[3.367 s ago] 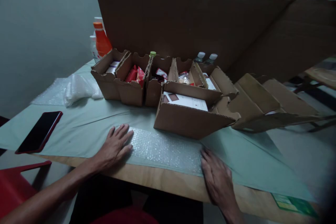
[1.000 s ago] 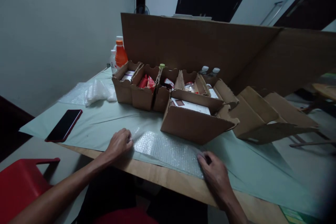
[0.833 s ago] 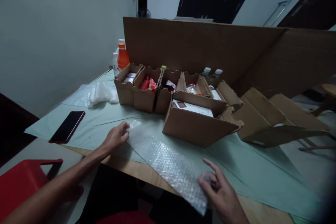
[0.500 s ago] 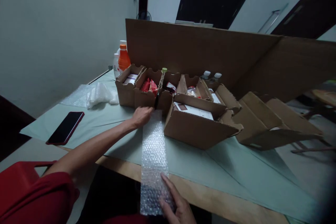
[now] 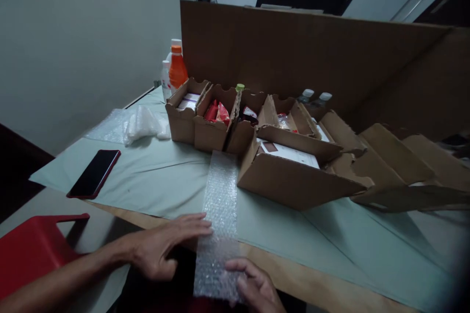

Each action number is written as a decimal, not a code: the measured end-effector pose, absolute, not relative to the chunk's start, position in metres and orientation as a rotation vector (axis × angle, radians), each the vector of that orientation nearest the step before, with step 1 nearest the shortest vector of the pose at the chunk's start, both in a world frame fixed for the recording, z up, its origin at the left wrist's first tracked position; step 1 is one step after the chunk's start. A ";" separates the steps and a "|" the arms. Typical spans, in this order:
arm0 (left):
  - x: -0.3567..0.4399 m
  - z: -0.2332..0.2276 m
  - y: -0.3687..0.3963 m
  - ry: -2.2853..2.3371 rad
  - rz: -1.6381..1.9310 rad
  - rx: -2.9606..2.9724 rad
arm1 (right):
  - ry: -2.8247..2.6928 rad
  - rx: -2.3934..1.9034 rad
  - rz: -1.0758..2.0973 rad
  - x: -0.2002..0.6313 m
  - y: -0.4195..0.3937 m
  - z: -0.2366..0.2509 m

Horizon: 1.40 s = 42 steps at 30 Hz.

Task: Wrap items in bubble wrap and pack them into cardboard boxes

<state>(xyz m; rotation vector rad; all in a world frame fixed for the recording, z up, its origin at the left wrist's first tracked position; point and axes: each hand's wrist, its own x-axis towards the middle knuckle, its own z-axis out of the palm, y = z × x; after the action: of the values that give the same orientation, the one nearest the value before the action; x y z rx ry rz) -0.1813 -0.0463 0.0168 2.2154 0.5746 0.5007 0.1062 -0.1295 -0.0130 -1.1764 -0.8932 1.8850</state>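
Note:
A long strip of bubble wrap [image 5: 220, 190] lies lengthwise on the table, its near end hanging over the front edge towards my lap. My left hand [image 5: 165, 244] is open, fingers stretched out, with the fingertips at the strip's left edge. At the lower right edge of the strip, my right hand [image 5: 255, 283] has its fingers and thumb curled round the wrap. The strip's far end reaches the base of the cardboard bins.
Cardboard bins [image 5: 213, 132] with packets and boxes stand in a row, and a larger bin [image 5: 293, 181] sits in front. A phone [image 5: 94, 173] and crumpled bubble wrap [image 5: 141, 124] lie left. Behind are an orange bottle [image 5: 178, 68] and a tall cardboard panel [image 5: 293, 49]. A red stool [image 5: 36, 249] is lower left.
My left hand has come back from the strip's far end near the bins to its near part, and its fingers have opened. My right hand stays at the near right edge.

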 end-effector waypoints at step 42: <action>-0.124 -0.034 -0.040 1.558 0.863 2.137 | -2.181 -1.196 0.009 0.093 -0.064 -0.016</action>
<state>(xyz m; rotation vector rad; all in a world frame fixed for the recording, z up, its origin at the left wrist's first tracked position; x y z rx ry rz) -0.1236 -0.0396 -0.0337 2.1372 1.5584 0.8626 0.0933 -0.0641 -0.0155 -1.1960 -2.1814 0.0086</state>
